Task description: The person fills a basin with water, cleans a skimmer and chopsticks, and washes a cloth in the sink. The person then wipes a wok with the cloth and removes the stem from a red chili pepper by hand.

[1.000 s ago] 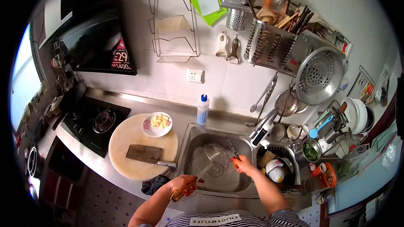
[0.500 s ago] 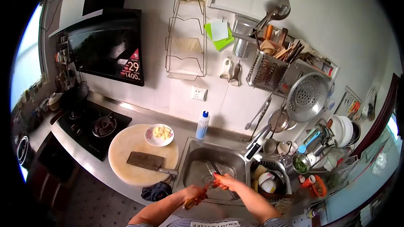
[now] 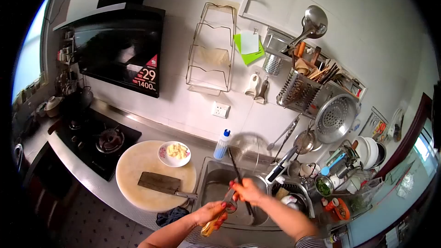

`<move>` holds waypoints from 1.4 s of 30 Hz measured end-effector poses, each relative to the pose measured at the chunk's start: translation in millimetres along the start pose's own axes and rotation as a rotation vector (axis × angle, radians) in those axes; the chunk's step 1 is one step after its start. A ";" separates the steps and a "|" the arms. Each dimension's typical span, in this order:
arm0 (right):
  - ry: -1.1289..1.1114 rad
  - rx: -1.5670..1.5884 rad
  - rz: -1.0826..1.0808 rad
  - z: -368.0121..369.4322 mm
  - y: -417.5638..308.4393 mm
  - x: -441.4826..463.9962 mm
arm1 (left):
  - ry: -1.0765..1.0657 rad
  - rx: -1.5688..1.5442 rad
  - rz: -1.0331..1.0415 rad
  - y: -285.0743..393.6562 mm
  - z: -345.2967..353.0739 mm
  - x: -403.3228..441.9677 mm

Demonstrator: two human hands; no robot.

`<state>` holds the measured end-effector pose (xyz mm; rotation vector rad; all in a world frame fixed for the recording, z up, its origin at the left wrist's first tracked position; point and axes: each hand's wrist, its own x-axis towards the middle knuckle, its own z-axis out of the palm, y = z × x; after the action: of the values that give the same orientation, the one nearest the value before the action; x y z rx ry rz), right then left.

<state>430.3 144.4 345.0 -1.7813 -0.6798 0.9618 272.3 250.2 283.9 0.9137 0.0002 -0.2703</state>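
Note:
My left hand [image 3: 211, 212] is closed round a yellowish handle [image 3: 209, 229] at the sink's front edge. It seems to belong to a round wire-mesh strainer [image 3: 250, 146], which is blurred and raised over the sink's back edge. My right hand [image 3: 249, 192] is closed just up and right of the left one, over the metal sink [image 3: 213, 174]. Long dark sticks, like chopsticks [image 3: 235, 165], pass through its grip, one end up and the other down into the basin. Some fingers of both hands are hidden.
Left of the sink, a round cutting board [image 3: 126, 179] bears a cleaver [image 3: 158, 181] and a bowl of pale yellow pieces [image 3: 174, 154]. A blue-capped bottle [image 3: 221, 146] stands behind the sink. The faucet [image 3: 281, 165] and a dish basket [image 3: 308, 202] are at right.
The strainer has come up into view above the sink's back edge. My right hand has risen slightly, with the dark sticks higher. The view has shifted a little.

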 end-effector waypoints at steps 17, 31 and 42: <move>1.621 -0.771 -0.949 -209.7 -517.9 -34.4 | -0.254 0.039 0.026 44.8 -81.6 31.3; 1.326 -1.598 -0.103 -210.6 -483.4 126.8 | 0.118 -0.137 0.034 42.6 -102.9 10.5; 1.350 -0.661 -0.963 -190.2 -463.1 121.9 | 0.151 0.022 -0.102 29.2 -77.0 7.6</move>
<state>643.6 324.0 778.3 -1.7854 -0.7810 -1.1666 295.2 325.6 258.6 0.9560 0.1837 -0.2959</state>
